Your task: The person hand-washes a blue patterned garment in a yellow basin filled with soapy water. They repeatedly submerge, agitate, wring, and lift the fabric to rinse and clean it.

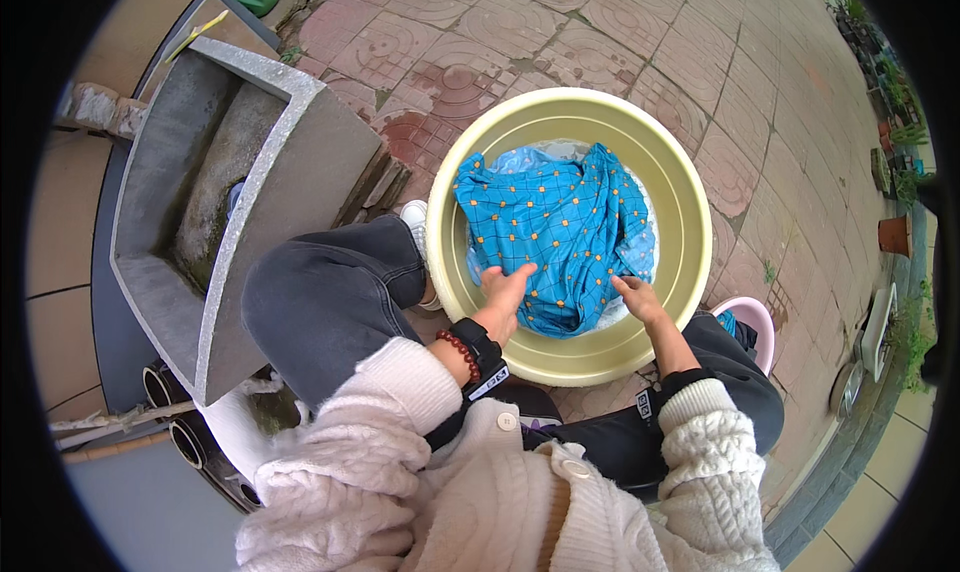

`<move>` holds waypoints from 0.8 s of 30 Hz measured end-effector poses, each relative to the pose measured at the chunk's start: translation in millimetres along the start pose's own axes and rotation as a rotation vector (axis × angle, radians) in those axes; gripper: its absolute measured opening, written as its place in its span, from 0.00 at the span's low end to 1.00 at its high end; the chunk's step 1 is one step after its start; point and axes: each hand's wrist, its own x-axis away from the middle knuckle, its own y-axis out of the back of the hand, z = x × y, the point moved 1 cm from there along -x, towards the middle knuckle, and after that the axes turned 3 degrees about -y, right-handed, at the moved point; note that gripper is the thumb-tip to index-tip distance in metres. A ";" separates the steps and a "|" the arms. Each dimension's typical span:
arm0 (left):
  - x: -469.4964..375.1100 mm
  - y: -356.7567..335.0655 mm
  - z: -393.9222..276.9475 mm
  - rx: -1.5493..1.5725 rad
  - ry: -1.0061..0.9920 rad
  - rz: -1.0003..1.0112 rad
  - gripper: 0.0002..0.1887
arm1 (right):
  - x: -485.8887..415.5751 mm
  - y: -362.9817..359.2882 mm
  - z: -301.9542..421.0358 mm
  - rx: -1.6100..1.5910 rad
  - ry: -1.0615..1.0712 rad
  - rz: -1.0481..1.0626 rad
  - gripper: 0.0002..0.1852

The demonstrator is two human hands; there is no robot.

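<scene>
A blue patterned cloth (pixel 551 227) with dark grid lines and orange squares lies bunched in a large pale yellow plastic basin (pixel 684 272). Lighter blue dotted fabric (pixel 636 253) and suds show around its edges. My left hand (pixel 508 294) is at the near left side of the cloth, with the thumb apart and the fingers partly hidden; whether it grips the fabric is unclear. At the near right side, my right hand (pixel 639 299) has its thumb and fingers close together on the cloth's edge, pinching it.
A grey stone trough sink (pixel 300 159) stands at the left. To the right of the basin, a pink tub (pixel 754 324) holds dark and blue fabric. A terracotta pot (pixel 895 236) and plants line the right edge. Paving tiles (pixel 622 32) surround the basin, partly wet.
</scene>
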 end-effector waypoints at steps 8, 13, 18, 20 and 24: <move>-2.5 -10.0 10.8 -0.129 0.020 0.371 0.19 | 10.6 -38.9 18.1 -0.728 -0.025 0.072 0.08; -19.5 -10.2 -11.8 0.394 -0.162 0.217 0.09 | 42.2 -10.6 35.3 -1.129 0.040 0.004 0.11; -42.0 42.9 -83.6 0.729 -0.491 -0.051 0.13 | 98.9 56.7 38.1 -0.823 0.278 -0.096 0.13; -61.8 71.3 -98.0 0.797 -0.378 -0.101 0.14 | 118.2 67.3 27.8 -0.638 0.386 -0.161 0.12; -85.5 87.7 -87.5 0.599 -0.434 -0.095 0.12 | 122.4 28.3 3.1 0.198 0.219 -0.114 0.34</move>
